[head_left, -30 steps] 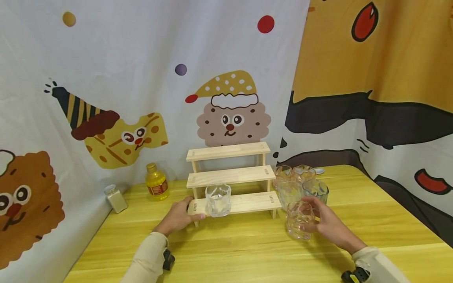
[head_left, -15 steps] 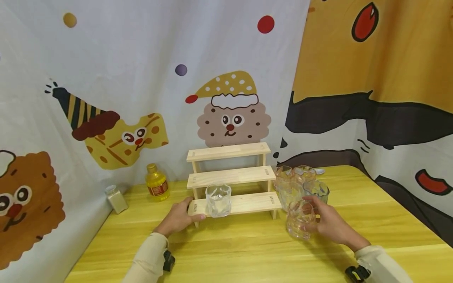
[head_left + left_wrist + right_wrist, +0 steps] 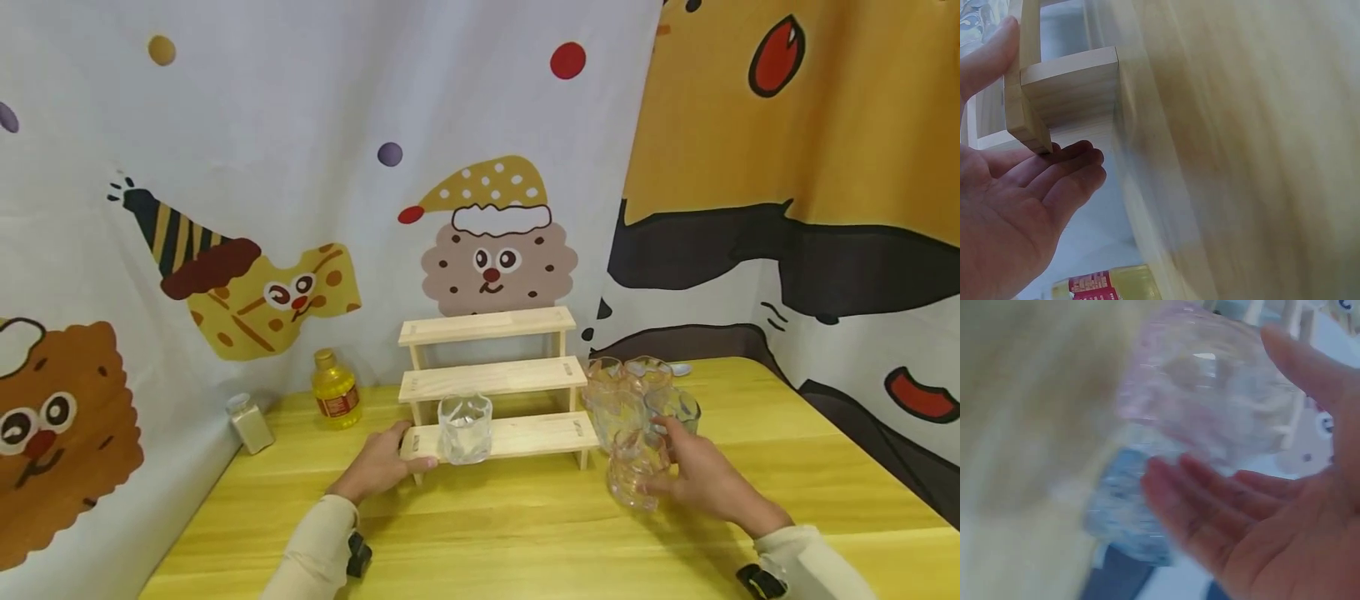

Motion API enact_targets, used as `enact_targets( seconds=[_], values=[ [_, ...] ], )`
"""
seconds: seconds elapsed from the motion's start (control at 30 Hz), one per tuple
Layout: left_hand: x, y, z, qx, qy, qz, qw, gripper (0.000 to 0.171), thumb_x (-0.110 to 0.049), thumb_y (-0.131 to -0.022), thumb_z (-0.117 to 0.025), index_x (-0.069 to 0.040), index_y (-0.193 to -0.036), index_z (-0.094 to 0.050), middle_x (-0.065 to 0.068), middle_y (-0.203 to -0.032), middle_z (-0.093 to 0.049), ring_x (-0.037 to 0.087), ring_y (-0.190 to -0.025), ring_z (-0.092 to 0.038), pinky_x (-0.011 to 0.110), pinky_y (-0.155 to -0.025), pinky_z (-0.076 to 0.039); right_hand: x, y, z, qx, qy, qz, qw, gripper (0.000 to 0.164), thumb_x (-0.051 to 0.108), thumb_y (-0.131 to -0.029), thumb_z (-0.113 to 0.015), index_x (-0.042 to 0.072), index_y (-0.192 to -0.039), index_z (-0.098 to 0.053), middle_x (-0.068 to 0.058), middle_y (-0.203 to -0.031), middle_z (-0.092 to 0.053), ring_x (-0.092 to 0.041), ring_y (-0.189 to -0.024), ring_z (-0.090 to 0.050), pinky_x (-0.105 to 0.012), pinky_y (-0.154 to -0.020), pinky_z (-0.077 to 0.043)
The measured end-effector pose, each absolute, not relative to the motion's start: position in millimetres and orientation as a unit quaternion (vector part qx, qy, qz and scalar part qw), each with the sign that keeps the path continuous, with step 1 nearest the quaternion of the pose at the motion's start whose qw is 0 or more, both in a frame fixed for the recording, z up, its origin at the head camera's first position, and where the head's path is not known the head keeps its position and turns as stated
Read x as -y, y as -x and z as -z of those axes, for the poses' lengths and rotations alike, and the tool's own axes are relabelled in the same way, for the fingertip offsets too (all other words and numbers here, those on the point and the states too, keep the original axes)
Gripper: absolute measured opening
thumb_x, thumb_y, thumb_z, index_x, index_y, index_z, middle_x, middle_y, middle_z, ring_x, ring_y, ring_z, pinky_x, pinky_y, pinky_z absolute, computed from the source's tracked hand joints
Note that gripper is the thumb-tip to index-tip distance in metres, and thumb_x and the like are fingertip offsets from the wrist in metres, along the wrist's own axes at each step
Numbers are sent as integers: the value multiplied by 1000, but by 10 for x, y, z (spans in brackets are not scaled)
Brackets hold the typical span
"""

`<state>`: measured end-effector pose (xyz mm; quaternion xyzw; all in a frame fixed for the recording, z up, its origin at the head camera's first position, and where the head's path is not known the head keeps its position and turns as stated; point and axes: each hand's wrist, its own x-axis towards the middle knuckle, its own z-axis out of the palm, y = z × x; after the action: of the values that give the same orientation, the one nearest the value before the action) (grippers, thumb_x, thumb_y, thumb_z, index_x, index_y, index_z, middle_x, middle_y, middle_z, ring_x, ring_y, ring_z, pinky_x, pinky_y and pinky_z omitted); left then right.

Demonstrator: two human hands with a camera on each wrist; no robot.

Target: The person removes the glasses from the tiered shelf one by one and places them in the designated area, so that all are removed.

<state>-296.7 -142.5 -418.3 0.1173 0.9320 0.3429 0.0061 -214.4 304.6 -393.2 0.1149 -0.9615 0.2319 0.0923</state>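
My left hand [image 3: 377, 461] grips the left end of the lowest step of a wooden three-tier shelf [image 3: 536, 433]. In the left wrist view, the thumb [image 3: 992, 59] lies along the step's front and the fingers are behind its end. A clear wavy glass [image 3: 465, 429] stands on that step. To the right, my right hand [image 3: 708, 475] holds a pinkish wavy glass [image 3: 632, 483] low at the table. The right wrist view, blurred, puts this pinkish glass [image 3: 1194, 387] between thumb and fingers; exact contact is hard to see.
Behind the right hand stand a clear glass [image 3: 617, 414], a bluish glass [image 3: 678, 408] and pinkish glasses [image 3: 651, 372], close together. Farther back lies a spoon-like end [image 3: 681, 368]. A yellow bottle [image 3: 335, 392] and a small jar [image 3: 251, 427] stand at the left by the curtain [image 3: 300, 100].
The right hand's index finger has shifted slightly right along the pinkish glass, which has barely moved. The left hand keeps its place on the shelf. The head view has tilted a little.
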Motion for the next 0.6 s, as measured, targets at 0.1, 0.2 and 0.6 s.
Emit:
enact_targets(
  seconds=[0.1, 0.2, 0.6],
  values=[
    [1437, 2965, 4179, -933, -119, -340, 8, 87, -44, -80, -84, 1, -145, -48, 17, -128, -67, 22, -103, -63, 43, -88, -50, -2940, 2067, 3800, 975, -108, -153, 117, 95, 43, -68, -91, -7, -136, -48, -21, -106, -70, -28, -83, -67, -45, -67, -54],
    [1421, 2971, 4187, -932, -120, -342, 14, 88, -44, -81, -83, 1, -147, -46, 18, -128, -66, 22, -101, -62, 43, -88, -50, -2770, 1973, 3621, 974, -117, -94, 168, 87, 44, -70, -89, -3, -134, -55, -26, -114, -68, -32, -81, -68, -47, -64, -55],
    [1430, 2954, 4171, -933, -116, -340, 16, 90, -42, -81, -83, 4, -148, -43, 20, -129, -66, 22, -101, -62, 43, -88, -50, -1855, 2109, 3337, 948, -222, -92, 207, 69, 41, -84, -81, 1, -134, -56, -19, -123, -66, -33, -100, -68, -48, -83, -57]
  ],
)
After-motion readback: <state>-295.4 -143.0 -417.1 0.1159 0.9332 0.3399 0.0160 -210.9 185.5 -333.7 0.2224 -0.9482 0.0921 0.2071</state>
